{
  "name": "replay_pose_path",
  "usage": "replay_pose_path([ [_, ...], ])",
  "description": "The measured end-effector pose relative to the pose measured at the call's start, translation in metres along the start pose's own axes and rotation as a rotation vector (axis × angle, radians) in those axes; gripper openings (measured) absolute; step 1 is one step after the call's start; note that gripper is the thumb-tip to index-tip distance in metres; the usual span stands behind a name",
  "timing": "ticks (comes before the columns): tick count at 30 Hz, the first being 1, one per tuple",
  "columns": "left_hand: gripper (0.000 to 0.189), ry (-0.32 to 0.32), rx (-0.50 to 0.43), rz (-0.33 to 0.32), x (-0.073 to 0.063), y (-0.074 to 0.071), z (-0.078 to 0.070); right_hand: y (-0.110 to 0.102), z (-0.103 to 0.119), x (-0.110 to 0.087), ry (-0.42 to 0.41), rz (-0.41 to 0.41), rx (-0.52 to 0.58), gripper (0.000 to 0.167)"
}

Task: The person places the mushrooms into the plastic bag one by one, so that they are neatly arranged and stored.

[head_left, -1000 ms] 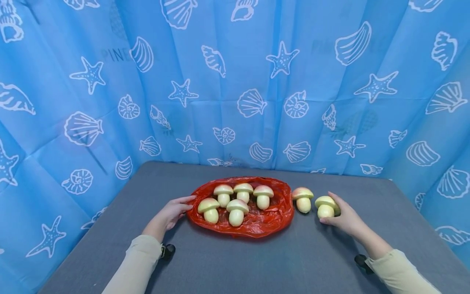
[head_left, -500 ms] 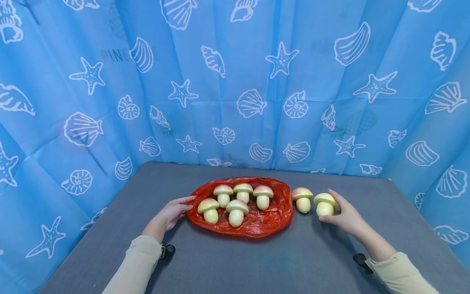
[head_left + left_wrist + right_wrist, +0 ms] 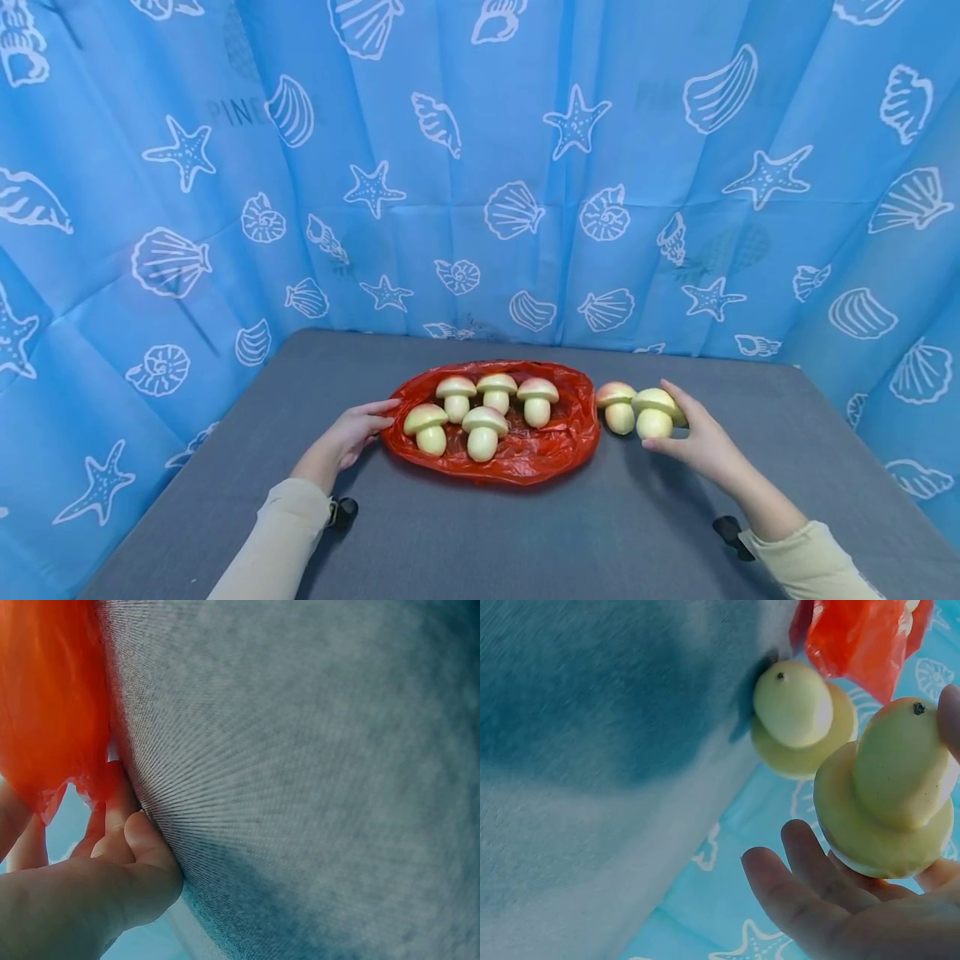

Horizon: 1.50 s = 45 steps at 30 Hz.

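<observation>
My right hand (image 3: 701, 442) holds a toy mushroom (image 3: 656, 412) by thumb and fingers, raised off the table. In the right wrist view this mushroom (image 3: 896, 772) is tilted, its pale stem upward. Another toy mushroom (image 3: 618, 408) stands just to its left, beside the right end of a red plastic bag (image 3: 540, 462). Several more mushrooms (image 3: 483, 433) with yellowish, partly pink caps stand inside the spread bag. My left hand (image 3: 356, 433) touches the bag's left edge with extended fingers. In the left wrist view, fingers (image 3: 120, 795) lie against the orange-red plastic (image 3: 52, 697).
Grey cloth covers the table (image 3: 480, 542). A blue curtain (image 3: 465, 208) printed with white shells and starfish hangs behind and at both sides. Each wrist wears a small black camera, the left camera (image 3: 345, 512) near the table surface.
My right hand has lifted its mushroom and moved it left, toward the one beside the bag. The left hand and the bag have stayed still.
</observation>
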<state>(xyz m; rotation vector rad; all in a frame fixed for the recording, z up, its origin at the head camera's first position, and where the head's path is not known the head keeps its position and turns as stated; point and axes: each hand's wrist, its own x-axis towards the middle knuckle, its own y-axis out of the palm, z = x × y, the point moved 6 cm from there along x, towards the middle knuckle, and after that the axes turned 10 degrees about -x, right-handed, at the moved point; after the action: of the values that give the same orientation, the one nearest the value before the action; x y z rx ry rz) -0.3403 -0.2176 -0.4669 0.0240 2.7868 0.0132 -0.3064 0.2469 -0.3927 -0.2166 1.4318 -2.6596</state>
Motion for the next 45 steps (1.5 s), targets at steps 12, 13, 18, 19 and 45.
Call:
replay_pose_path([
  [12, 0.048, 0.019, -0.01, 0.018, 0.001, 0.0, 0.002, 0.001, 0.021, -0.003, -0.024, -0.03, 0.004, 0.094],
  [13, 0.048, 0.024, -0.005, 0.02, 0.001, 0.0, 0.002, 0.001, 0.023, -0.004, -0.029, -0.031, 0.006, 0.094],
  [18, 0.048, 0.02, 0.006, 0.005, 0.001, -0.001, 0.001, 0.004, 0.032, -0.005, -0.057, -0.04, 0.016, 0.093],
  [19, 0.047, 0.019, 0.007, 0.002, 0.002, -0.001, 0.001, 0.005, 0.034, -0.005, -0.063, -0.041, 0.018, 0.093],
  [45, 0.047, 0.012, 0.003, 0.016, 0.0, -0.001, 0.001, 0.032, 0.071, -0.002, -0.154, -0.026, 0.191, 0.088],
])
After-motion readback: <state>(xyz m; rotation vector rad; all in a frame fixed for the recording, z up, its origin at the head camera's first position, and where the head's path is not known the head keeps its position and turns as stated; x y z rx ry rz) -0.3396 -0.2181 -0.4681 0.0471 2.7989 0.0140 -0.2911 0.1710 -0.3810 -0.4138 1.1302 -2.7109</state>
